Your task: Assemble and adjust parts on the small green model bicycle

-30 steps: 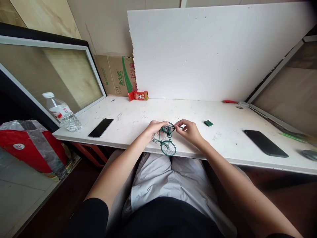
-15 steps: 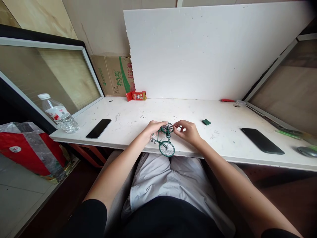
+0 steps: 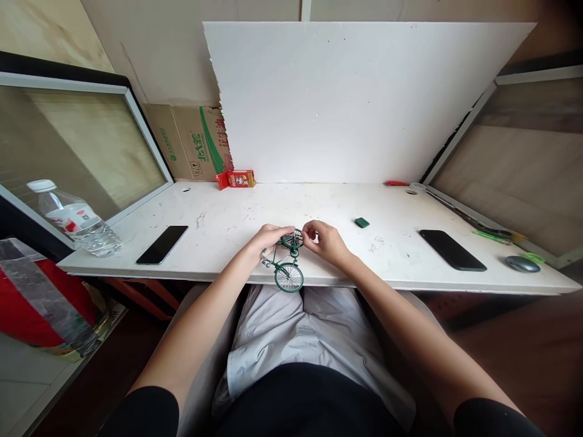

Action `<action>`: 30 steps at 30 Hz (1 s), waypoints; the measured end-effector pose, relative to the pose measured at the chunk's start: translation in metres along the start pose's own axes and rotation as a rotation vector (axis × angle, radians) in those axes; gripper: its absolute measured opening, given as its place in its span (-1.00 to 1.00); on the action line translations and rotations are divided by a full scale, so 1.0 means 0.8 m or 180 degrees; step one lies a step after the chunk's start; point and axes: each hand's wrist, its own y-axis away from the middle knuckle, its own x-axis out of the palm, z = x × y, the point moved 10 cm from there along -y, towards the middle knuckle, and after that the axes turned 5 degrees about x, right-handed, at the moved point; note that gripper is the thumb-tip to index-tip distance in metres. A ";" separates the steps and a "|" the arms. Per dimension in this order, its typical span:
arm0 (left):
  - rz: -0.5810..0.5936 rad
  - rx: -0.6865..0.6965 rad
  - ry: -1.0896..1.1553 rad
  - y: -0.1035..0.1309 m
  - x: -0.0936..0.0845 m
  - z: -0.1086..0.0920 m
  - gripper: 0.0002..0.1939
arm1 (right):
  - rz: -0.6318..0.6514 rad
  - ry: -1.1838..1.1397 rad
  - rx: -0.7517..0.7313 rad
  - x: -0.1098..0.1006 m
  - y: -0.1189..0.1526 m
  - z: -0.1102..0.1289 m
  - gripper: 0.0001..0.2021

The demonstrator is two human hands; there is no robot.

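A small green model bicycle (image 3: 288, 277) lies tilted at the front edge of the white table, one wheel reaching over that edge. My left hand (image 3: 268, 238) is closed on the bicycle from the left, its thumb along the farther wheel. At the right side of the same wheel is my right hand (image 3: 325, 240), its thumb and forefinger pinched together; whatever sits between the fingertips is too small to make out. To the right of my hands, a small dark green piece (image 3: 362, 223) rests on the table.
A phone (image 3: 163, 244) and a water bottle (image 3: 77, 218) are on the left. On the right lie a black phone (image 3: 452, 249) and a computer mouse (image 3: 522, 263). A small red box (image 3: 241, 178) stands at the back, before a cardboard carton (image 3: 182, 142) and a white board (image 3: 364, 97).
The camera view has turned to the right, so everything appears farther left. Both hands stay at the bicycle; my right fingers have curled slightly more beside the wheel.
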 end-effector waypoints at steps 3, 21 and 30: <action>-0.0014 0.0140 0.0009 0.001 0.002 -0.005 -0.57 | 0.0005 -0.0277 0.0088 -0.005 -0.003 0.005 -0.92; -0.0152 0.0625 0.0562 -0.012 0.016 -0.010 -0.59 | -0.0057 -0.1436 0.0565 -0.001 -0.006 -0.025 -0.73; -0.0181 0.0654 0.0439 -0.008 0.015 -0.015 -0.71 | -0.0050 -0.1425 0.0582 -0.002 -0.004 -0.026 -0.72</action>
